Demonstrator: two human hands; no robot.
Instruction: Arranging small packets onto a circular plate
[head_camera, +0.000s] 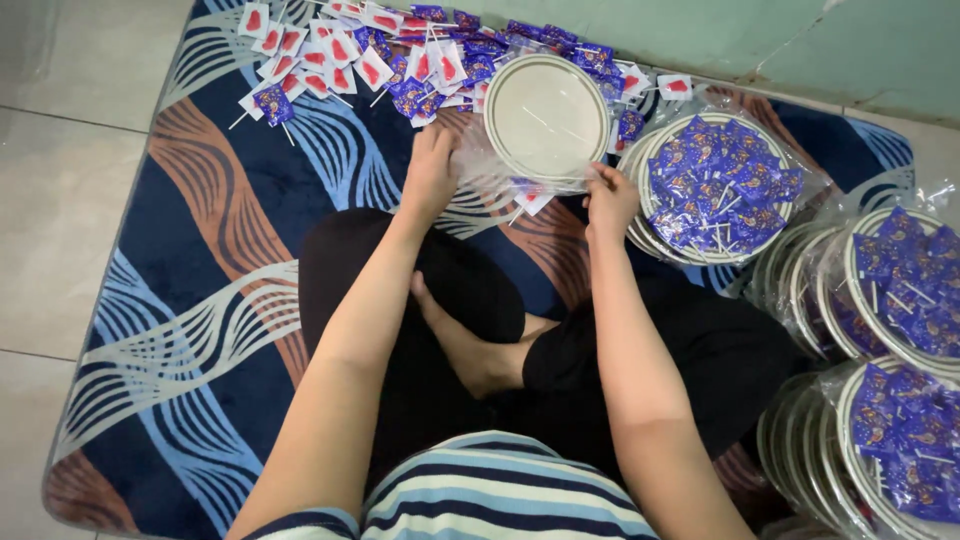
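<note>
Striped shirt, then both hands (520, 185) pinching the clear bag (480, 165) around the white plate (546, 118) between them.

patterned blue rug (200, 260), grey tiled floor (60, 150), green wall (740, 30)

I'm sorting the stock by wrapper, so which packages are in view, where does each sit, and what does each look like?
Red-and-white wrapped lollipops: small squares on sticks, scattered on the rug, top left.
Blue wrapped lollipops: small squares heaped on bagged plates, right side.
Clear plastic bag: around the empty cream plate, between the left hand and right hand.
</note>
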